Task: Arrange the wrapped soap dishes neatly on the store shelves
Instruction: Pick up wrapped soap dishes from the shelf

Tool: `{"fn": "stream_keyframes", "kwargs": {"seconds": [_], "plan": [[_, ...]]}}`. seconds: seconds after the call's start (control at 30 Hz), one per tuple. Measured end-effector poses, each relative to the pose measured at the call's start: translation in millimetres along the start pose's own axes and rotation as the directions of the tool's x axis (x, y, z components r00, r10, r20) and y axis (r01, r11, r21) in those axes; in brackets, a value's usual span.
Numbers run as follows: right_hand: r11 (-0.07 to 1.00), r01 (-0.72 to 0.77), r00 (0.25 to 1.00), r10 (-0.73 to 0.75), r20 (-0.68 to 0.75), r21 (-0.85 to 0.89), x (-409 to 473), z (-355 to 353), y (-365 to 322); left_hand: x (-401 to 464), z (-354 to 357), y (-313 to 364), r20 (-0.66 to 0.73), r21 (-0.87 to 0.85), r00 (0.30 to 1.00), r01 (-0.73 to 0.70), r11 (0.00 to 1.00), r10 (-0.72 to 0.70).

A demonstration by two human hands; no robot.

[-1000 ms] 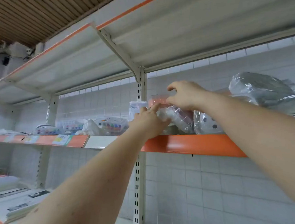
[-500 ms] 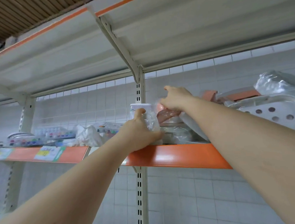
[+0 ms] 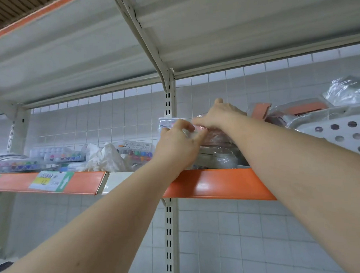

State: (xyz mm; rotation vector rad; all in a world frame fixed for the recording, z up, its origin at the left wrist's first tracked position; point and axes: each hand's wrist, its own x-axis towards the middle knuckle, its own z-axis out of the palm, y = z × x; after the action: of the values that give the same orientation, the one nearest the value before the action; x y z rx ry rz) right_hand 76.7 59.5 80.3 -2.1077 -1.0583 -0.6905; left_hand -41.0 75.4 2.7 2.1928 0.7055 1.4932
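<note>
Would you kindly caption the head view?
Both hands, left and right, grip a wrapped pink soap dish on the orange-edged shelf.

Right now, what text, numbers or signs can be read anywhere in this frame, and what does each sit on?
"12": large digits on the yellow patch of the price tag clipped to the orange shelf edge.
White upward arrow: on the green right end of the same tag.
Smaller print above the "12": too blurred to read.
Print on the paint set boxes: too small to read.
Wrapped soap dishes under the hands: no legible label.

Even, soft indoor light, faint glare on orange shelf edge [image 3: 218,184], wide-angle bending at edges, slight softness
</note>
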Motion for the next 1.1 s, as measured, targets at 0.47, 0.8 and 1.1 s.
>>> {"fn": "stream_keyframes", "kwargs": {"seconds": [0.47, 0.8, 1.1], "plan": [[0.999, 0.036, 0.999, -0.036, 0.001, 0.039, -13.6, -0.4, 4.1, 15.8, -0.8, 4.6, 0.135, -0.189, 0.928, 0.368, 0.911, -0.347], [0.941, 0.079, 0.997, -0.076, -0.022, 0.330, -25.1, 5.0, -10.0, 0.6, -21.0, 11.6, 0.300, -0.417, 0.876, 0.477, 0.774, -0.378], [0.849, -0.081, 0.996, 0.052, 0.069, 0.522, -21.7, 8.5, -3.8, -3.5, -27.3, 8.8, 0.298, -0.603, 0.880, 0.474, 0.642, -0.370]]}}
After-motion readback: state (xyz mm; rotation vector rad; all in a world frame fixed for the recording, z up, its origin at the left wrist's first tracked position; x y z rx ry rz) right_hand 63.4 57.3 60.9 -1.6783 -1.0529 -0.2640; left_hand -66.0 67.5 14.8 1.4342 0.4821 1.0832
